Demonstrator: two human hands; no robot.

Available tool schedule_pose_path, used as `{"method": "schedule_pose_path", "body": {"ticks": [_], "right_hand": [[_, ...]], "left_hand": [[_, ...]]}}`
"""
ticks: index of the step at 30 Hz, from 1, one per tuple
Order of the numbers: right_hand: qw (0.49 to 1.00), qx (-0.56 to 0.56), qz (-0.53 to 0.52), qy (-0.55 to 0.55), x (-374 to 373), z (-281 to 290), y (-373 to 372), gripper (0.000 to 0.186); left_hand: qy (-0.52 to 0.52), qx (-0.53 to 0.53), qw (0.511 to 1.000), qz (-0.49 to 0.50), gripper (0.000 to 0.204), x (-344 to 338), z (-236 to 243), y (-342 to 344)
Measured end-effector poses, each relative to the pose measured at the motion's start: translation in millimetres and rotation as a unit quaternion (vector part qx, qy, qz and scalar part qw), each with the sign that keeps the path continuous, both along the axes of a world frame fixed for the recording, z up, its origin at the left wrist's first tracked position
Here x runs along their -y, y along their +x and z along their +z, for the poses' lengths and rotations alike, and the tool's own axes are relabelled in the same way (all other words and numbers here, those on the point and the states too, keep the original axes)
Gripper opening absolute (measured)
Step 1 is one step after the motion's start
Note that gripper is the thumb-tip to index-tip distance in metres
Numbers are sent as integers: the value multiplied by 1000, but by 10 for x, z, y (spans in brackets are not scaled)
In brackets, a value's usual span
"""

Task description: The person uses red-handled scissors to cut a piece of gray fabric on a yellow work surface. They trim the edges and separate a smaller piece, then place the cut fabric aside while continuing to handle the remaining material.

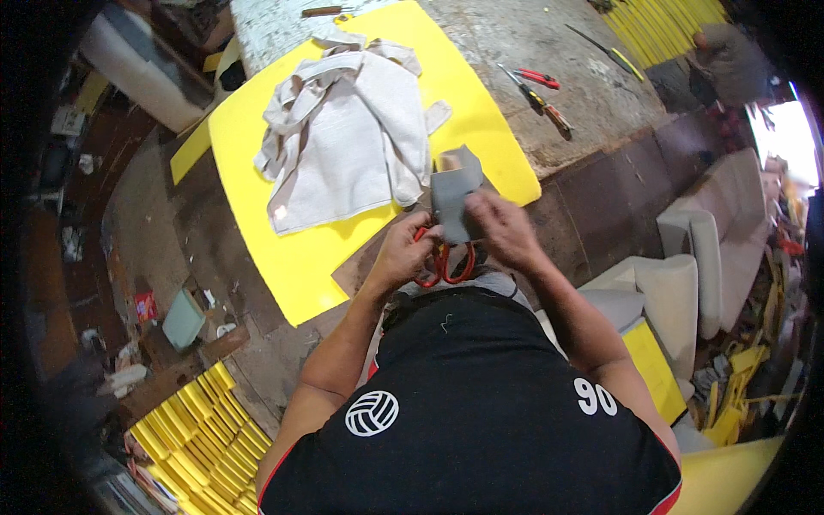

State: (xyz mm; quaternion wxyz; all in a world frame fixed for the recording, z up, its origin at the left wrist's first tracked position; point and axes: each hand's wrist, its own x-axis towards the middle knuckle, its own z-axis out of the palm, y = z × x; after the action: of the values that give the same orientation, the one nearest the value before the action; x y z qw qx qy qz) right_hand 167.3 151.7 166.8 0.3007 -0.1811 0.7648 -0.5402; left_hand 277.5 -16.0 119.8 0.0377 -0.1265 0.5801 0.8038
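Observation:
My left hand (410, 253) is closed on red-handled scissors (459, 268) at the front edge of the work surface. My right hand (498, 225) grips a grey piece of material (455, 190) that covers the scissors' upper part; a small tan patch shows at its top. Just beyond both hands, a pale beige fabric cover with straps (339, 137) is spread on a yellow foam sheet (502, 146). The sheet has a cut-out at its near right corner, beside my hands.
A worn worktable (575, 112) holds a box cutter (536, 77), screwdrivers (554, 116) and a long yellow-handled tool (627, 64). Cream upholstered seats (721, 240) stand at right. Stacked yellow foam pieces (197, 425) lie lower left, near a pale green container (184, 318).

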Motion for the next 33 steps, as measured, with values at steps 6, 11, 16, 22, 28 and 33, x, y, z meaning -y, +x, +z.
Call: {"method": "schedule_pose_path", "body": {"ticks": [6,11,16,22,28,33], "right_hand": [[988,82,-94,-89,274,-114,-82,33],[959,192,-135,-160,206,-199,-135,35],[978,145,-116,-90,122,-327,-67,35],[919,-7,-393,-40,-237,-537,-1100,34],[959,11,-283,15,-778,-143,-574,35],[948,151,-259,-110,-404,-61,55,28]], "left_hand": [[-29,6,995,-97,22,-93,169,-153],[-28,37,987,-152,19,-7,32,-227],[-2,60,982,-180,21,-36,161,-280],[58,41,959,-275,17,39,280,-123],[112,76,978,-157,21,334,126,-181],[90,94,972,-195,22,349,65,-248]]}}
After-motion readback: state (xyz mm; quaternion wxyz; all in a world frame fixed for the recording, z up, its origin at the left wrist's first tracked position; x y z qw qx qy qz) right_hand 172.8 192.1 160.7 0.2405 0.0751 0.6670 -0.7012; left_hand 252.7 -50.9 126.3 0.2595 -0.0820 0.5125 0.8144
